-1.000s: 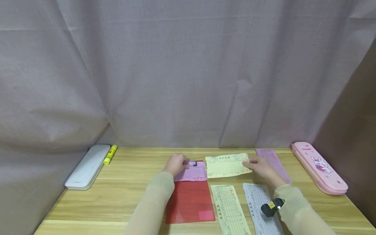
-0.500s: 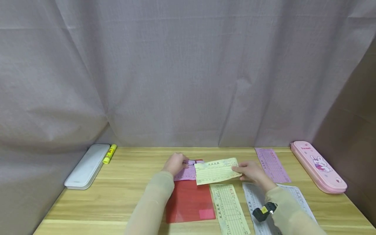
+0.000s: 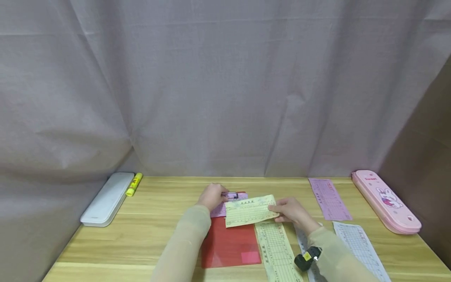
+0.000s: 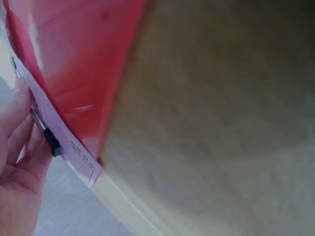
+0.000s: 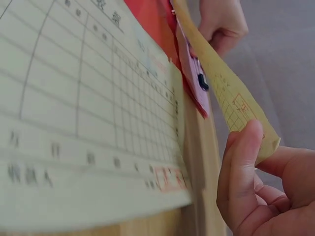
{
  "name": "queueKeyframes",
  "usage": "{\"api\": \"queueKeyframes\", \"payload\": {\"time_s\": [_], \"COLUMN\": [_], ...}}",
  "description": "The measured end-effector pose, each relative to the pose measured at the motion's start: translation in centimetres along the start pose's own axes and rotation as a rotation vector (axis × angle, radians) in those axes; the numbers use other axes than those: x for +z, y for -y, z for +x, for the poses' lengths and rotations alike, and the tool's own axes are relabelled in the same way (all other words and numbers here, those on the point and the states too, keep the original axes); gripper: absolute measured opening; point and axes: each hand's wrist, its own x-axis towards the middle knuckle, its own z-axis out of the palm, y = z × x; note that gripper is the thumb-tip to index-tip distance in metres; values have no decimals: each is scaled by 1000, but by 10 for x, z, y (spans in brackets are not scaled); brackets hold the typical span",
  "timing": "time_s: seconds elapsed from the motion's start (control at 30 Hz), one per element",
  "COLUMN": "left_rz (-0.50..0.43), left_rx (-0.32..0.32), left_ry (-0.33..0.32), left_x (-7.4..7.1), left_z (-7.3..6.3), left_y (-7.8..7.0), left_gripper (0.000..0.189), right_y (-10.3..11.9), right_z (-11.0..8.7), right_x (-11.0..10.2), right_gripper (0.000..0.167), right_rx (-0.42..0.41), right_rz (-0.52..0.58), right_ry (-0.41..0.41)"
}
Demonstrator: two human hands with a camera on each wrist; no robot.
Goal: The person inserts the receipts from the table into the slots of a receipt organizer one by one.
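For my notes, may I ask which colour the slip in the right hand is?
The slip is pale yellow; the head view shows it best.

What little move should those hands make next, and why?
Perhaps ease the rectangular yellow paper form toward the black-tipped metal clip: the right hand pinches the form's right end, it overlaps the red plastic board in the head view, and the left hand is at the clip.
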Motion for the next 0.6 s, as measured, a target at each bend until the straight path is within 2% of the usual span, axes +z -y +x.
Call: {"api": "queueKeyframes", "payload": {"time_s": [0.03, 0.07, 0.2, 0.37, 0.6], "left_rz": [-8, -16, -15, -18, -44], "left_rx": [-10, -40, -84, -98, -119], "left_ry": [3, 23, 39, 49, 69], "left_x": [0, -5, -5, -8, -12], "left_z": [0, -2, -1, -2, -4], "left_y": [0, -5, -8, -10, -11], "left_gripper": [25, 25, 27, 27, 29], "right_y": [0, 1, 2, 2, 5], "right_z": [0, 1, 2, 4, 7], "right_x": [3, 5, 13, 24, 37], "right_gripper": [24, 23, 18, 13, 13], "right_rx": [2, 4, 14, 17, 35], "right_rz": [14, 28, 56, 72, 72], "right_ry": [3, 7, 11, 6, -18]}}
